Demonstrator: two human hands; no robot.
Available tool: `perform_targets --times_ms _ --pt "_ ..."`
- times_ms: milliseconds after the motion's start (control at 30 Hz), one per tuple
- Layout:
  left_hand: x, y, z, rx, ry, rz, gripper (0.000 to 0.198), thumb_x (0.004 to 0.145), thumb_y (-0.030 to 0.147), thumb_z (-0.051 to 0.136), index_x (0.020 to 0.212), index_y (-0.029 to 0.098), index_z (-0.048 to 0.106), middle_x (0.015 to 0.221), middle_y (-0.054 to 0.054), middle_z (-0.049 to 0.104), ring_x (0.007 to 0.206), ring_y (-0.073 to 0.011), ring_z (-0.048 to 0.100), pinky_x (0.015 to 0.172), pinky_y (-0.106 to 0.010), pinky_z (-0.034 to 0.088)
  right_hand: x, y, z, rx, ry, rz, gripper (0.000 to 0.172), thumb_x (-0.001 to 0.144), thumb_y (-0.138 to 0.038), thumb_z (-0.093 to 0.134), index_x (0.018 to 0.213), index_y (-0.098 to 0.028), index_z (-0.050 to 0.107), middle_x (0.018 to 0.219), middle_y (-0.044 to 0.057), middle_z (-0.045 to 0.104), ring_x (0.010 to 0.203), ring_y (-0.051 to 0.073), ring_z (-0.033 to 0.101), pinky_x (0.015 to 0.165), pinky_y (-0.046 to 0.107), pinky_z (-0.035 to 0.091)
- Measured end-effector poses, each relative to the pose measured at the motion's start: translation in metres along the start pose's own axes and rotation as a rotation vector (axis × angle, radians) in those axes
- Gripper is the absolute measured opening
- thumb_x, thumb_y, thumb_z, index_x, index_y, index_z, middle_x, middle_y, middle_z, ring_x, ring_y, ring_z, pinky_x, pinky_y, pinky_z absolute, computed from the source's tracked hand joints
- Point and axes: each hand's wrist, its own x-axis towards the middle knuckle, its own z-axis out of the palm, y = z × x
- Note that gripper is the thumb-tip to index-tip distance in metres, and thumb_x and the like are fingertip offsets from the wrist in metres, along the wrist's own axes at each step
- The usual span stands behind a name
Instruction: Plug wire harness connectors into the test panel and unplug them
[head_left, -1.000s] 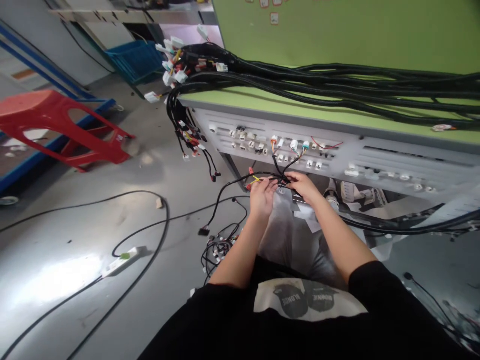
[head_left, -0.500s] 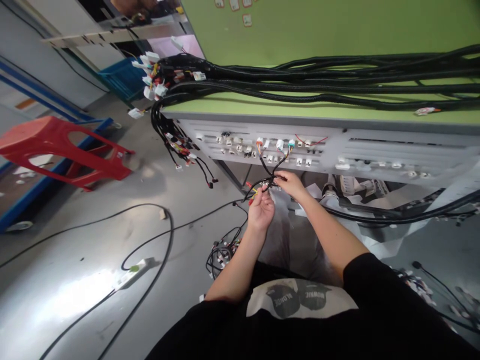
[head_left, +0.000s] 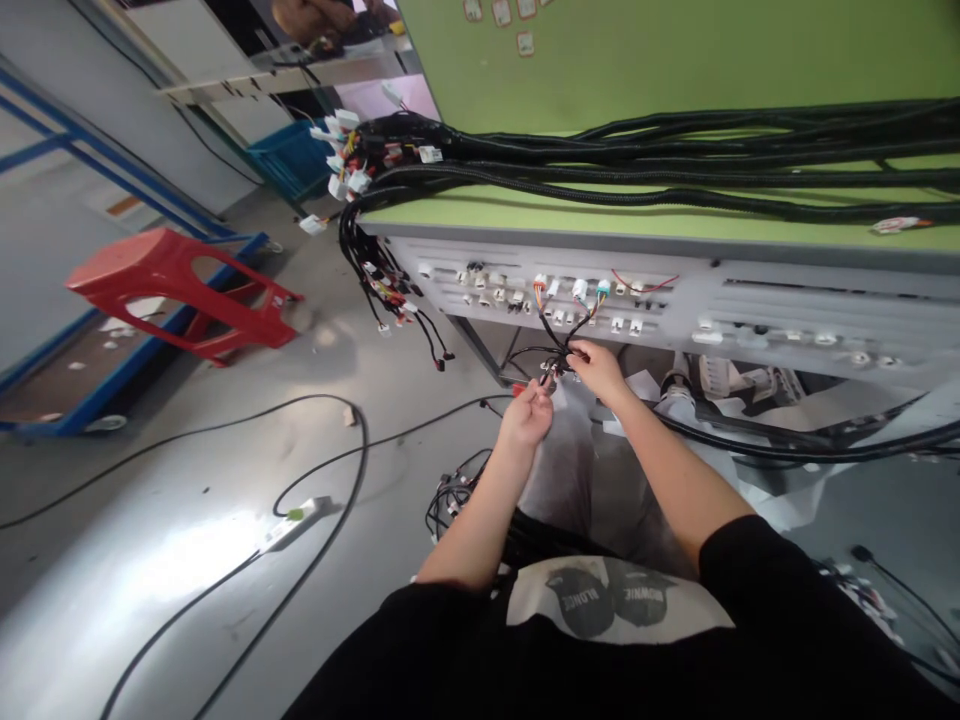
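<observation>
My right hand (head_left: 596, 370) is closed on a black wiring harness (head_left: 564, 352) just below the front panel (head_left: 675, 300). Two branches of the harness run up to the panel, one ending at an orange-and-white connector (head_left: 540, 286), the other at a teal connector (head_left: 602, 289). Lower and to the left, my left hand (head_left: 531, 412) pinches a thin dark branch near its end. The end itself is too small to make out. White connector sockets (head_left: 499, 294) sit in rows along the panel.
Thick black cable bundles (head_left: 637, 190) lie along the green bench top (head_left: 480, 205), their connector ends hanging off its left side. A red stool (head_left: 187, 295) stands at left by a blue cart (head_left: 45, 420). A power strip (head_left: 296, 525) and cords are on the floor. Another person's hand (head_left: 315, 18) shows far back.
The camera view has shifted, so the bench and stool appear farther right. The yellow wires beside my left hand no longer show. My right hand keeps its hold on the harness.
</observation>
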Motion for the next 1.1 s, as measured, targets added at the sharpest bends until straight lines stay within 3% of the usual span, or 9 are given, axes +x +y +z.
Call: perform_targets --times_ms 100,167,233,400,567,733,833,967,1100 --pt "-0.025 0.0 -0.001 0.103 -0.052 0.282 0.002 0.08 0.016 0.056 0.08 0.016 0.054 0.088 -0.004 0.065 0.05 -0.0047 0.057 0.048 -0.016 0.047 -0.008 -0.008 -0.003 -0.076 0.089 -0.059 0.034 0.073 -0.023 0.055 0.106 -0.018 0.061 0.097 0.005 0.064 0.078 0.015 0.058 0.08 0.029 0.046" --pt "-0.033 0.006 0.005 0.239 -0.099 0.466 0.008 0.077 0.018 0.058 0.084 0.018 0.054 0.094 -0.003 0.064 0.058 -0.0078 0.062 0.056 -0.02 0.05 -0.016 -0.015 -0.006 -0.097 0.166 -0.138 0.033 0.074 -0.02 0.052 0.106 -0.017 0.06 0.101 0.006 0.062 0.08 0.016 0.056 0.081 0.03 0.045" --pt "-0.033 0.014 0.015 0.378 -0.151 0.533 0.01 0.076 0.016 0.058 0.085 0.019 0.057 0.092 -0.003 0.064 0.067 -0.0108 0.065 0.063 -0.022 0.051 -0.024 -0.021 -0.011 -0.085 0.178 -0.226 0.029 0.078 -0.019 0.046 0.102 -0.018 0.06 0.101 0.007 0.061 0.086 0.016 0.056 0.082 0.029 0.044" --pt "-0.019 0.034 0.033 0.521 -0.282 0.587 0.013 0.077 0.017 0.057 0.09 0.019 0.058 0.089 -0.004 0.065 0.072 -0.013 0.065 0.063 -0.021 0.049 -0.026 -0.02 -0.013 -0.089 0.136 -0.258 0.025 0.08 -0.02 0.042 0.097 -0.018 0.061 0.098 0.005 0.061 0.084 0.015 0.056 0.079 0.026 0.044" --pt "0.02 0.044 0.027 0.467 -0.14 0.56 0.017 0.082 0.032 0.05 0.093 0.019 0.052 0.069 0.001 0.062 0.042 -0.0058 0.051 0.041 -0.017 0.035 -0.016 -0.01 -0.009 -0.226 0.041 0.007 0.033 0.078 -0.029 0.051 0.109 -0.017 0.057 0.102 0.009 0.063 0.092 0.02 0.057 0.083 0.033 0.044" --pt "0.057 0.056 0.023 0.506 -0.119 0.404 0.023 0.079 0.033 0.051 0.095 0.016 0.051 0.055 0.003 0.055 0.032 -0.0047 0.041 0.035 -0.017 0.023 -0.017 -0.012 -0.011 -0.274 -0.066 -0.003 0.032 0.079 -0.026 0.051 0.109 -0.021 0.059 0.105 0.007 0.065 0.098 0.023 0.058 0.084 0.033 0.043" --pt "0.067 0.065 0.026 0.668 -0.152 0.419 0.027 0.073 0.027 0.056 0.096 0.014 0.057 0.055 0.003 0.055 0.033 -0.0038 0.038 0.037 -0.017 0.022 -0.018 -0.014 -0.013 -0.271 -0.075 -0.002 0.032 0.079 -0.024 0.052 0.11 -0.02 0.058 0.107 0.007 0.065 0.099 0.022 0.059 0.085 0.032 0.043" --pt "0.074 0.071 0.03 0.965 -0.17 0.586 0.019 0.064 0.02 0.06 0.081 0.012 0.064 0.057 0.004 0.053 0.045 -0.0054 0.04 0.046 -0.018 0.029 -0.018 -0.015 -0.013 -0.282 -0.088 0.005 0.033 0.078 -0.024 0.052 0.11 -0.02 0.058 0.107 0.007 0.065 0.1 0.022 0.059 0.085 0.032 0.044" --pt "0.082 0.073 0.033 1.293 -0.321 0.583 0.009 0.064 0.016 0.055 0.068 0.012 0.063 0.056 0.002 0.051 0.051 -0.0086 0.041 0.051 -0.021 0.032 -0.018 -0.015 -0.013 -0.299 -0.093 0.014 0.035 0.079 -0.023 0.051 0.113 -0.02 0.056 0.11 0.007 0.064 0.102 0.022 0.058 0.086 0.031 0.043"
